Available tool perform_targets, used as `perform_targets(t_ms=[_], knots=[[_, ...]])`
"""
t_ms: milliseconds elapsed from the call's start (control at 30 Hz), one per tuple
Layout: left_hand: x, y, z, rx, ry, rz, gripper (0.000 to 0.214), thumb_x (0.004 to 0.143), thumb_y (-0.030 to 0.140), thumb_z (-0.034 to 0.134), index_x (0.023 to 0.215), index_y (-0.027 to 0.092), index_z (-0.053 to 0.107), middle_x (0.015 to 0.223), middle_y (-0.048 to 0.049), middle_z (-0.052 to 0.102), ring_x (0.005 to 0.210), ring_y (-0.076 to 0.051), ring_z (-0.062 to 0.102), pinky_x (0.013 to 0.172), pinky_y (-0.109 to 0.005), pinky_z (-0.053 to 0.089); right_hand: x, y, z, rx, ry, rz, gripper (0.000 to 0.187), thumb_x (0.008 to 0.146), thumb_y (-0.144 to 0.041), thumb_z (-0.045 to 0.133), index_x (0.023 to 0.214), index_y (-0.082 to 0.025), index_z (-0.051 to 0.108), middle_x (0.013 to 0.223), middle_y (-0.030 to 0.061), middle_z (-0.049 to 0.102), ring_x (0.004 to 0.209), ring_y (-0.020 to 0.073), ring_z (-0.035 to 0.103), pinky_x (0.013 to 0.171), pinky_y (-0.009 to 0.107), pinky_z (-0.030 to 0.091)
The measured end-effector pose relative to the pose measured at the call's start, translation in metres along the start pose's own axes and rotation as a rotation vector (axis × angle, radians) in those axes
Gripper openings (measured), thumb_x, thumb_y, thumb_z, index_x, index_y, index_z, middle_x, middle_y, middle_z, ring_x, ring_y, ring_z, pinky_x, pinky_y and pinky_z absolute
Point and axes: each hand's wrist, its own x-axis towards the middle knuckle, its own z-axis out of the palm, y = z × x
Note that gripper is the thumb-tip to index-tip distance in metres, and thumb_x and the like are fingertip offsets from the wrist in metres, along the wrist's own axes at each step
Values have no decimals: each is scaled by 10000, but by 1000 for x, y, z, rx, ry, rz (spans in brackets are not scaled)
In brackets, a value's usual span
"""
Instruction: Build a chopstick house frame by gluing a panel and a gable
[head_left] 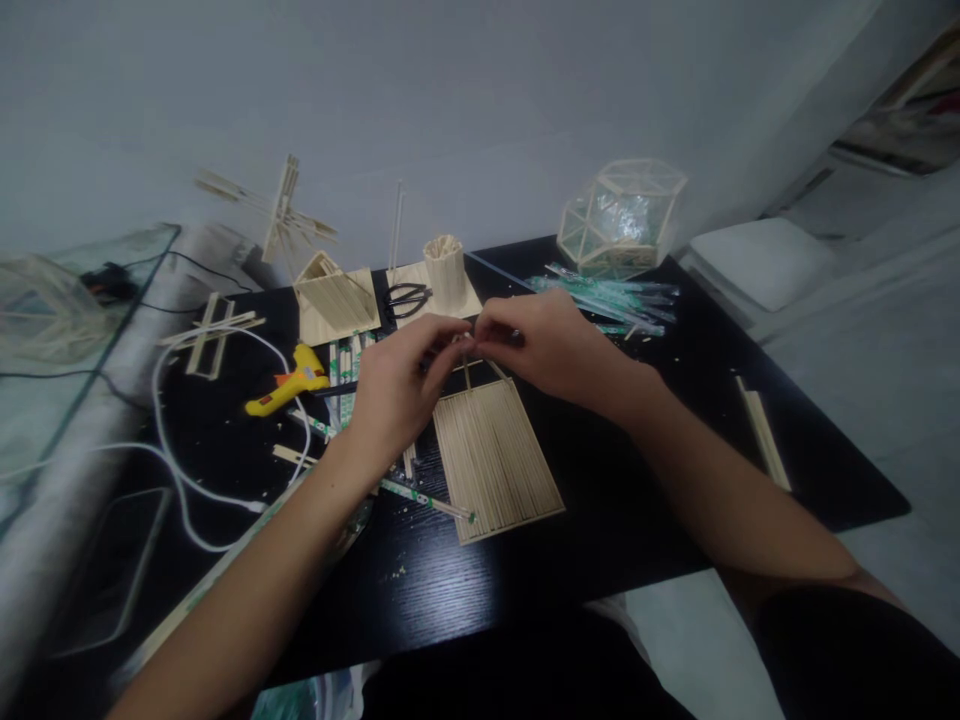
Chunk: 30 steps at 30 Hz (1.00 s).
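Note:
My left hand (401,385) and my right hand (544,345) meet fingertip to fingertip above the far end of a flat panel of glued wooden sticks (495,455) on the black table (600,540). Both hands are pinched closed on a thin wooden stick (466,342) held between them; most of it is hidden by my fingers. A dark item shows at my right fingertips, too blurred to name.
A yellow glue gun (289,388) with a white cord (176,480) lies at left. Black scissors (406,296), a stick cup (444,270) and a second stick panel (337,303) sit at the back. A faceted stick-framed model (622,215) and green wrappers (607,298) are back right. Loose sticks (765,432) lie near the right edge.

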Motion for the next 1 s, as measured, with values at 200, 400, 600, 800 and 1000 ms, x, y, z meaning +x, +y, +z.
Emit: perform_targets(t_ms=[200, 400, 600, 800, 1000], knots=[[0, 0, 0, 8, 0, -2, 119, 967, 269, 709, 1075, 234, 744, 985, -20, 798, 793, -139, 736, 759, -273, 573, 0, 0, -1, -4, -6, 9, 135, 936, -210, 729, 812, -173, 688, 758, 4, 714, 685, 137, 615, 682, 268, 386], [-2, 0, -1, 2, 7, -39, 169, 954, 263, 731, 1120, 236, 730, 992, -21, 802, 813, -143, 755, 765, -268, 584, 0, 0, -1, 10, -8, 11, 135, 935, -199, 734, 813, -166, 685, 749, 0, 709, 670, 128, 608, 674, 262, 384], [-2, -1, -1, 8, 11, -41, 149, 949, 275, 738, 1091, 233, 722, 964, -13, 802, 799, -140, 760, 743, -251, 587, 0, 0, 0, 8, 2, 4, 142, 933, -213, 733, 807, -174, 682, 745, -2, 707, 658, 128, 592, 667, 267, 375], [0, 0, -2, 11, 2, -33, 134, 951, 304, 736, 1063, 231, 727, 938, -9, 799, 775, -139, 749, 725, -253, 574, -2, -1, -2, 21, 24, -3, 125, 921, -204, 720, 805, -175, 682, 748, 7, 721, 661, 135, 617, 671, 272, 399], [3, 2, -7, 22, 8, -22, 127, 977, 300, 701, 1071, 225, 742, 1002, -28, 804, 822, -148, 746, 781, -274, 577, -2, -7, -10, 62, 71, 4, 105, 901, -220, 733, 821, -180, 679, 759, 10, 733, 678, 141, 653, 662, 268, 447]])
